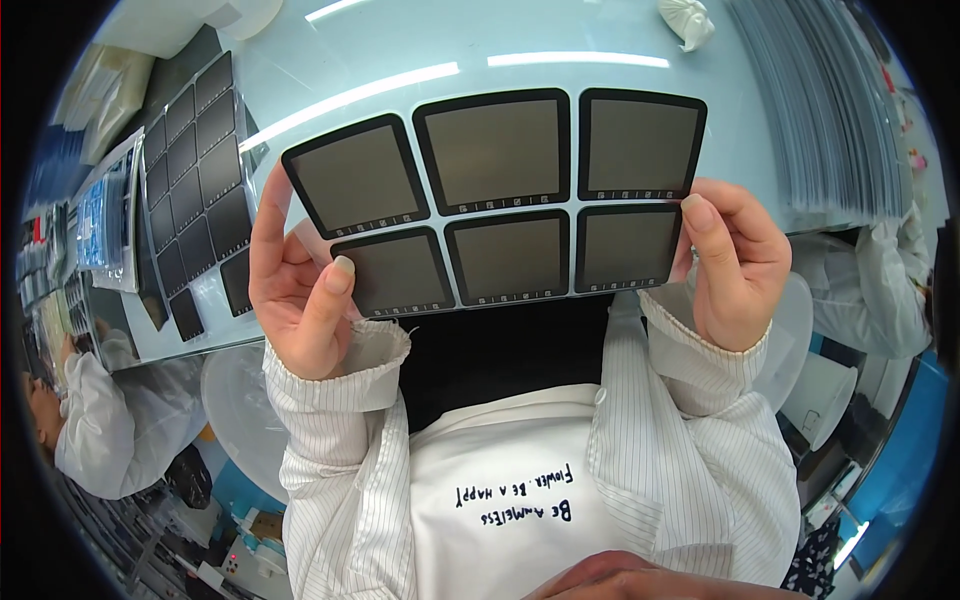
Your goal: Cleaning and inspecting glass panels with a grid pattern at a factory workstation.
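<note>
Inspection under way: the left hand and right hand, fingers pinched shut on opposite edges, hold a clear sheet of six dark square panels above the worktop, while another panel sheet lies to the left.

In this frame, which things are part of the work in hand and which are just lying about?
In hand:
- clear sheet of six dark panels, held up by its two ends
- left hand
- right hand

Lying about:
- another sheet of dark panels flat on the table
- stack of sheets
- crumpled white cloth
</note>
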Demonstrator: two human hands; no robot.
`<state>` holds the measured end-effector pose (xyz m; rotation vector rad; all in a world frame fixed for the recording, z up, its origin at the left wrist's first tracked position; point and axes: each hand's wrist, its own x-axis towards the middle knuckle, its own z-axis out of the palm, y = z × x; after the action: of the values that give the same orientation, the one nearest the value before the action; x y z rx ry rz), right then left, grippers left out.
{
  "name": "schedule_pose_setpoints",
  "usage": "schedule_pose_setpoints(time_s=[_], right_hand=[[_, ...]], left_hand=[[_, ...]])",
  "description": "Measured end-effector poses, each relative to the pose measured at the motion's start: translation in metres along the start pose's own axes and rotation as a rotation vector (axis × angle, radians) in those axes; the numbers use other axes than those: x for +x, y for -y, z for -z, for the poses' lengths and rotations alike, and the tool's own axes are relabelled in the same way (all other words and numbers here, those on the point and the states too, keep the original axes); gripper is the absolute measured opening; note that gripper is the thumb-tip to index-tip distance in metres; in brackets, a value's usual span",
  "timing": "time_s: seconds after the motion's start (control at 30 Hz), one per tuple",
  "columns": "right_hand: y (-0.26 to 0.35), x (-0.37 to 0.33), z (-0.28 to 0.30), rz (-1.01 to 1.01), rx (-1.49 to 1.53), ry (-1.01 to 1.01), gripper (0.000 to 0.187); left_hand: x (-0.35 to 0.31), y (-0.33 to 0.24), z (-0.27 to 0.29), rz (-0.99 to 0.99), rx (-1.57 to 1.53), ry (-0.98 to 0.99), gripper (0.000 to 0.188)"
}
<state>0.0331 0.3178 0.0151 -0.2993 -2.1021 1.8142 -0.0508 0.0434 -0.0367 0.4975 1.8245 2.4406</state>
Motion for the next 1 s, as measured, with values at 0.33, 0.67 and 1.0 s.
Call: schedule_pose_setpoints(time_s=[0.33,0.67,1.0], right_hand=[[-0.005,0.0,0.005,0.008,0.092,0.053,0.016],[-0.009,0.006,-0.006,-0.027,0.19,-0.029,0.015],[0.011,0.027,-0.003,0.132,0.25,-0.151,0.018]], left_hand=[[0.002,-0.002,-0.006,0.006,0.004,-0.017,0.072],[-0.003,0.003,0.007,0.012,-0.012,0.039,0.066],[-0.002,-0.01,0.003,0.064,0.142,0.186,0.028]])
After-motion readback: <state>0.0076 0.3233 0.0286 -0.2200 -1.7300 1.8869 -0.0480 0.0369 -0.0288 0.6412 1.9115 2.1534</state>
